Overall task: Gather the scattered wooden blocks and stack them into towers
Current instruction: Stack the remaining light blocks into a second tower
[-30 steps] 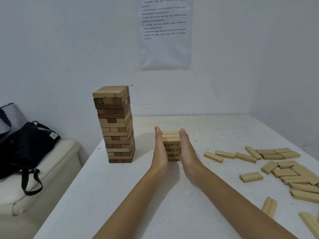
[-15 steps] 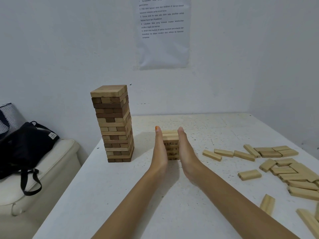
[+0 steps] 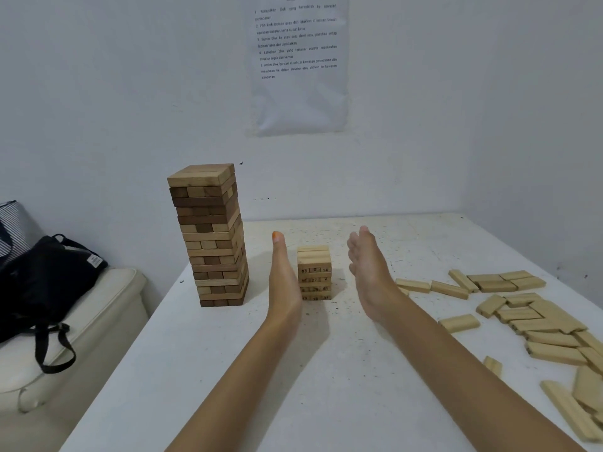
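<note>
A short tower of pale numbered blocks (image 3: 314,273) stands on the white table (image 3: 228,370), between my two hands. My left hand (image 3: 283,282) is flat and upright just left of it, fingers straight, with a small gap to the blocks. On the other side my right hand (image 3: 368,272) is flat too, clearly apart from the tower and tilted outward. Neither hand holds anything. A tall tower of mixed dark and light blocks (image 3: 212,236) stands further left. Several loose pale blocks (image 3: 522,314) lie scattered at the right.
A black bag (image 3: 42,282) lies on a cream seat (image 3: 81,337) left of the table. A printed sheet (image 3: 298,60) hangs on the white wall behind. The room's corner wall rises close on the right.
Both hands were pressed flat against the short tower's sides. They have now come off it, the right hand moving further out to the right. The tower stands alone.
</note>
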